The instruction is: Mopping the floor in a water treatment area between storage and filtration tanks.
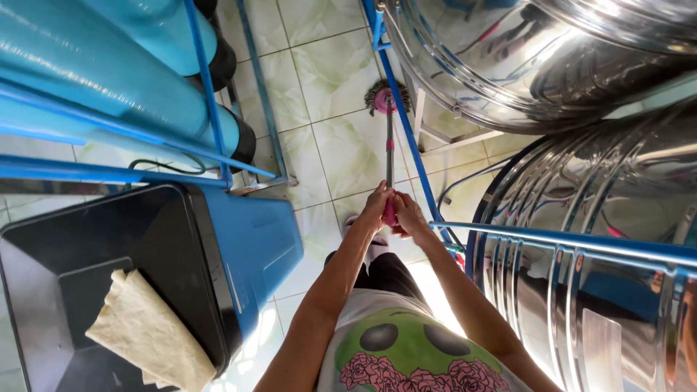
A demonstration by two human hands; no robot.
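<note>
Both my hands grip the pink handle end of a mop pole (389, 156) in front of my body. My left hand (375, 207) wraps it from the left and my right hand (409, 214) from the right, close together. The thin pole runs away from me down to the round mop head (385, 97), pink in the middle with dark strands, resting on the pale green floor tiles (341, 80) beside a blue frame post.
Large shiny steel tanks (566, 65) in blue frames (581, 239) stand on the right. On the left are light blue cylinders (109, 72) in a blue rack, and a blue box with a black top (167, 247) bearing a folded yellowish cloth (149, 330).
</note>
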